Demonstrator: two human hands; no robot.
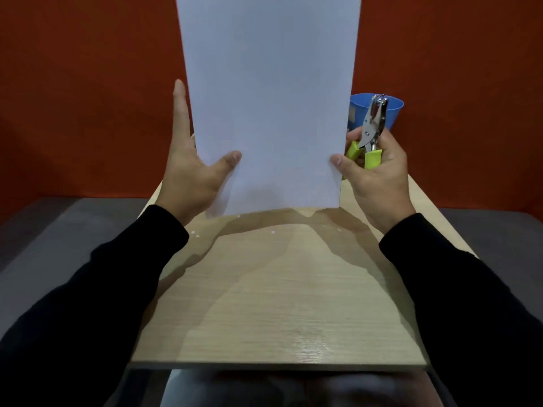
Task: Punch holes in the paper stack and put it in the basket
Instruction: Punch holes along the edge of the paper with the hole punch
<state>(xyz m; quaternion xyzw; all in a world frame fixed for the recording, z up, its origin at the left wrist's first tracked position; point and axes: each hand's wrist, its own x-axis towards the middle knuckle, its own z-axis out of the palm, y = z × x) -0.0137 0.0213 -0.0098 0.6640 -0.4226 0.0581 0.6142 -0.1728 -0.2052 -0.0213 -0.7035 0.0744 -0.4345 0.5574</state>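
Note:
A white paper stack [269, 107] stands upright on its bottom edge on the wooden table [279, 304]. My left hand [191, 168] braces its left edge, fingers flat along the side and thumb on the front. My right hand [373, 174] steadies the right edge with its thumb while its fingers grip a hole punch [370, 130] with silver jaws and lime-green handles, jaws pointing up. A blue basket [393, 108] sits behind the right hand, partly hidden by the paper.
Small white paper dots [195, 234] lie scattered on the table near the stack's base. A red wall [88, 98] rises behind the table. Grey floor [44, 245] shows on both sides. The table's front edge is close to me.

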